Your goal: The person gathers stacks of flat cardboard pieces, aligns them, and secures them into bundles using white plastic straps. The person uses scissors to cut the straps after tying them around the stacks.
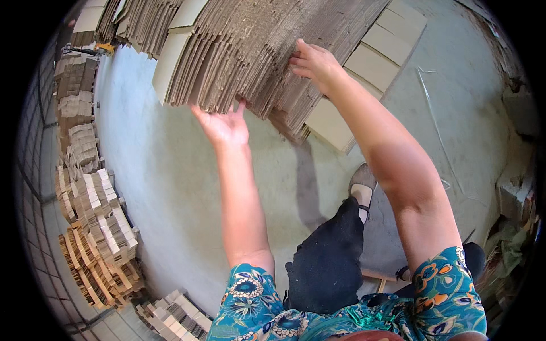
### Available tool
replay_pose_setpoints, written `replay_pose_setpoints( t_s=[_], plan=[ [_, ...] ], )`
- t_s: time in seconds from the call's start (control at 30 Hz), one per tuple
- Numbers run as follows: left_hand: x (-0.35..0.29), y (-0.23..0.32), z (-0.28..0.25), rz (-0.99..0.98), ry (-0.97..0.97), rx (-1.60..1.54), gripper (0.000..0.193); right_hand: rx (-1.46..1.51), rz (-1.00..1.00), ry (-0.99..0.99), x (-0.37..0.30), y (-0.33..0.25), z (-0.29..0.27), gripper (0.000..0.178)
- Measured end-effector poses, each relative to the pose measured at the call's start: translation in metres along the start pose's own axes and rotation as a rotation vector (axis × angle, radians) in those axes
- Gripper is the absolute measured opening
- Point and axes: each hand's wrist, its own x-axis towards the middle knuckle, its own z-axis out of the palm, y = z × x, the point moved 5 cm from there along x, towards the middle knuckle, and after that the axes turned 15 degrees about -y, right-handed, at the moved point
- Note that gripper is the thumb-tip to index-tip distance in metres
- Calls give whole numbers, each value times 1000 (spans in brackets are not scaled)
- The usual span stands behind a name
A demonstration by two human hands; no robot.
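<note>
It looked like a cardboard packing workshop: flattened cartons [256, 51] fanned overhead, bundled stacks [99, 238] lined the window wall [34, 187], bare concrete floor [170, 170].

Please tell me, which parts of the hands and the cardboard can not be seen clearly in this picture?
Head view only:
- Left hand: its fingertips go under the cardboard stack, so its grip is hidden.
- Right hand: its palm faces the sheets, so contact underneath is hidden.
- The stack's upper part is cut off by the top edge.
- Cardboard piles at left: bent and small near the rim; count unclear.

Teal floral sleeves [250, 290], black trousers [327, 267]
</note>
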Motion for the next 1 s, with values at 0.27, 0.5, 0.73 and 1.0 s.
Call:
replay_pose_setpoints(
  t_s=[0.27,0.5,0.73,1.0],
  plan=[
    [-9,7,-7,59,54,65,47,303,-24,123,21,5,12,85],
    [-8,15,-7,39,77,40,40,287,51,179,29,8,5,72],
    [-27,30,20,91,-25,141,38,157,6,245,10,-5,9,50],
    [-54,20,41,91,-16,184,36,181,-165,229,8,-5,-10,53]
  ],
)
